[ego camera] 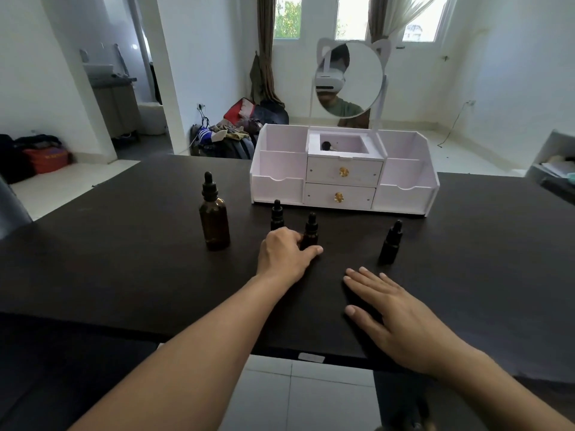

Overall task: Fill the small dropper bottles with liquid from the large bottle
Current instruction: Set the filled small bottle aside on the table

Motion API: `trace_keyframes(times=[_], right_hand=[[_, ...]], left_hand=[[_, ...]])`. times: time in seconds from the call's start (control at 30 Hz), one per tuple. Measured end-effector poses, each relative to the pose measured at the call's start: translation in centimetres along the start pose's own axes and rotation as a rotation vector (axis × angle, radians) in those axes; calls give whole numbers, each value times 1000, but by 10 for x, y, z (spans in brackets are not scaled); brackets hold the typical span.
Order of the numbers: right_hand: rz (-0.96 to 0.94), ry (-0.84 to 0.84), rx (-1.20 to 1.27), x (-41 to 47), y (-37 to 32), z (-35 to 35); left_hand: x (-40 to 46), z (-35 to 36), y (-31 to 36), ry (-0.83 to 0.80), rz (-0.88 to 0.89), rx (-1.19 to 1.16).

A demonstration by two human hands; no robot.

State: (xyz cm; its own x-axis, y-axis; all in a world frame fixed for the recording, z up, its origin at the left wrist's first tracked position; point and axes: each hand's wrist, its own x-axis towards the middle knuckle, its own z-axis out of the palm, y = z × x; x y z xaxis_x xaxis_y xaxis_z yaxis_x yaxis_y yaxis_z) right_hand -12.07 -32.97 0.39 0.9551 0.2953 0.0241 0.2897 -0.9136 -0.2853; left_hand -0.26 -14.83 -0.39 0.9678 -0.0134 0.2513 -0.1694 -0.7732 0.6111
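Observation:
A large amber dropper bottle [214, 219] with a black cap stands upright on the dark table [124, 259], left of centre. Three small black dropper bottles stand to its right: a rear one [276, 214], a middle one [310, 230] and a right one [391, 243]. My left hand [284, 255] grips the base of the middle small bottle, thumb in front and fingers curled behind it. My right hand [401, 315] lies flat on the table with straight fingers, just in front of the right small bottle and apart from it.
A white desk organiser [342, 172] with two gold-knobbed drawers and a round cat-ear mirror [350, 77] stands at the back of the table. The table's front edge runs near my forearms, with tiled floor below. Bags and clothes lie on the floor beyond.

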Motion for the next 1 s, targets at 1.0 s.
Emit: trace_keyframes(times=[1.0], right_hand=[[424,-15,-169,22,99,-21]], left_hand=[[-30,32,46,-79,107,-2]])
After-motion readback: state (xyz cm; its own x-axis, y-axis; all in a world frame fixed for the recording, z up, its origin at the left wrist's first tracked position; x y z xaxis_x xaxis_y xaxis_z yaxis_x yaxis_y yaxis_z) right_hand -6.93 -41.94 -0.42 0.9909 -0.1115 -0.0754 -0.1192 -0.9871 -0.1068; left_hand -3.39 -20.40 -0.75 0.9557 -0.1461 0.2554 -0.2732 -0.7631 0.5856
